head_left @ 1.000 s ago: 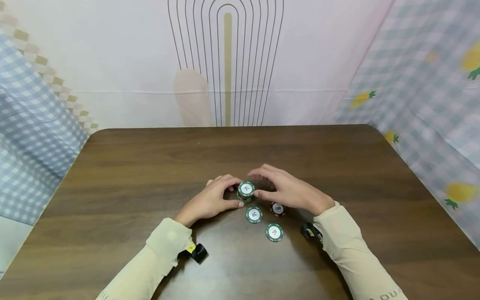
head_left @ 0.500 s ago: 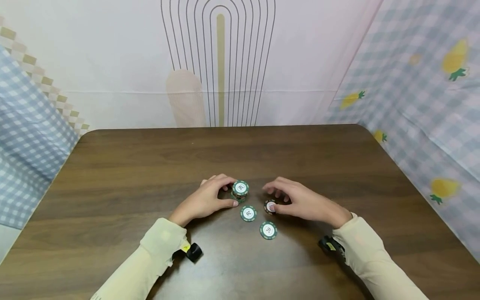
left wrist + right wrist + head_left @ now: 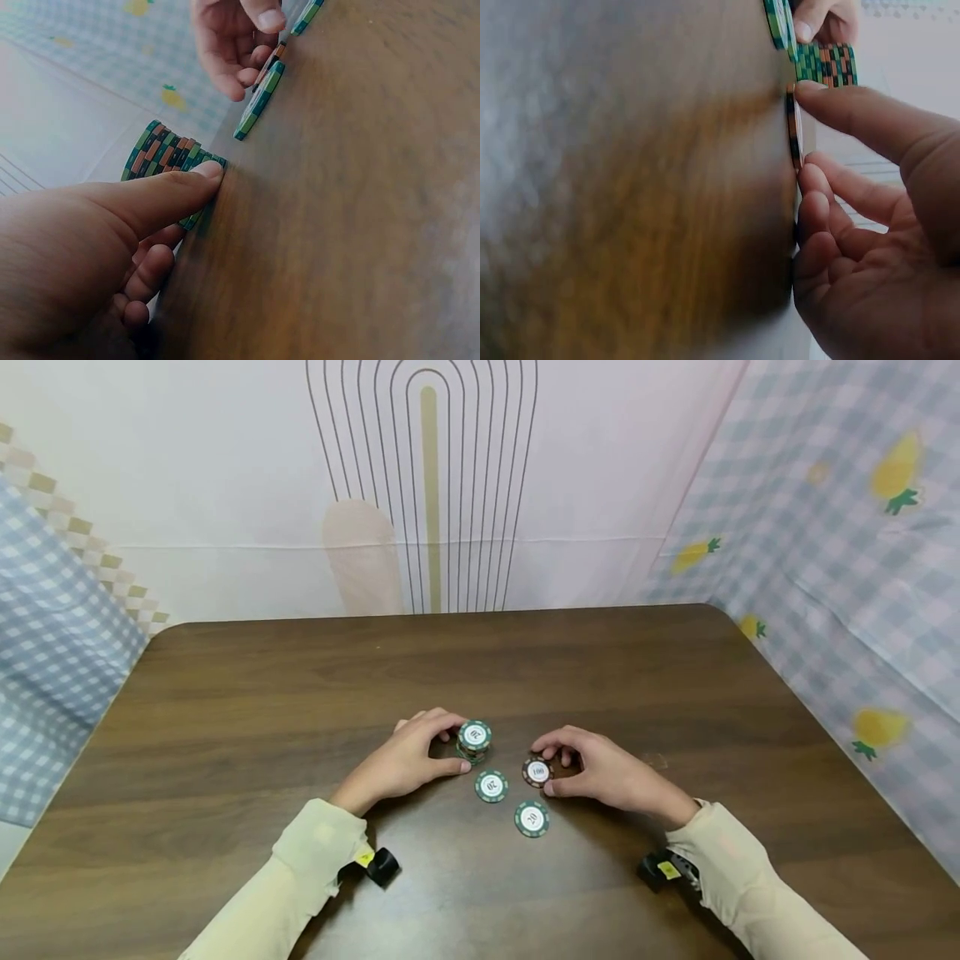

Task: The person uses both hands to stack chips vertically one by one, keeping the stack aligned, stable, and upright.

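Note:
A stack of green and dark orange-marked poker chips (image 3: 475, 737) stands on the table, a green 20 chip on top. My left hand (image 3: 411, 758) holds the stack low at its side, thumb in front and fingers behind; the left wrist view shows the thumb (image 3: 176, 191) against the lowest chips. A dark 100 poker chip (image 3: 537, 772) lies flat to the right of the stack. My right hand (image 3: 607, 772) pinches its edges, thumb at the near side and index finger at the far side, as the right wrist view of the dark chip (image 3: 793, 129) shows.
Two green 20 chips lie flat between the hands: one chip (image 3: 491, 786) just in front of the stack, the other chip (image 3: 532, 819) nearer the body. The brown wooden table (image 3: 300, 677) ends at a cloth-covered wall (image 3: 225, 485). Black wrist cameras hang under both sleeves.
My right hand has left the top of the stack, moved right and down, and taken the dark 100 chip by its edges. My left hand stays at the stack; the view has shifted slightly.

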`<state>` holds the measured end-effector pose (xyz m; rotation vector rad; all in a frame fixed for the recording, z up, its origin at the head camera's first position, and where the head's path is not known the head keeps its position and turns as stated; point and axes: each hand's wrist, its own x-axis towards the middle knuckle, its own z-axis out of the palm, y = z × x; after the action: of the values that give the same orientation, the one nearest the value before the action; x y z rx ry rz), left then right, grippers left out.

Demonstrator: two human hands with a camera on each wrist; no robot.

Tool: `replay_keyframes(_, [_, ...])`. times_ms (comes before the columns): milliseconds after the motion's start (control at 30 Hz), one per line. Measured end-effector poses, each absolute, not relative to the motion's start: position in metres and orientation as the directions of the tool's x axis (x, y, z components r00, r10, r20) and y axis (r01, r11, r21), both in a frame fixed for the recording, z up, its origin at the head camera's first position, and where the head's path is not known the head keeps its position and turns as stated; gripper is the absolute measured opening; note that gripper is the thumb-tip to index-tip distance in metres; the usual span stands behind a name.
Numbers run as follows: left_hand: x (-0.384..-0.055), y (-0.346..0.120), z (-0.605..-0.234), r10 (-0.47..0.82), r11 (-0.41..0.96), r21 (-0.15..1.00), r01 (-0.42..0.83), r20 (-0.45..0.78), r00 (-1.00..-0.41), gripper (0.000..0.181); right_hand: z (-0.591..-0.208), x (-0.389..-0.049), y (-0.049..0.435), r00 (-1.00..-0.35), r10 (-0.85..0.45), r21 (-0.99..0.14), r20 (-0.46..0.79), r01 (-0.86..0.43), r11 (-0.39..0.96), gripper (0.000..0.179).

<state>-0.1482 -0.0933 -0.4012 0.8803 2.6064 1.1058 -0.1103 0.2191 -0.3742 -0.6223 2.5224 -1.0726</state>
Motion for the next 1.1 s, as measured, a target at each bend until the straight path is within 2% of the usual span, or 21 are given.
replay_keyframes(533, [-0.149,-0.094,-0.400,0.588,0.541,0.707,0.455,0.069,-0.806,0.049,-0.373,-0.113,0.212,-0.845,-0.517,-0.647,-0.135,-0.320,0.692,0.035])
replay_keyframes(933, [-0.149,-0.094,-0.398,0.587,0.563,0.694,0.449,0.047,-0.808,0.051,-0.377,-0.107,0.208,-0.820,-0.572,-0.553,-0.023,-0.466,0.691,0.029])
replay_keyframes(1100, [-0.147,-0.093,-0.399,0.585,0.562,0.698,0.444,0.044,-0.810,0.050,-0.375,-0.105,0.208,-0.816,-0.579,-0.485,-0.003,-0.505,0.714,0.018])
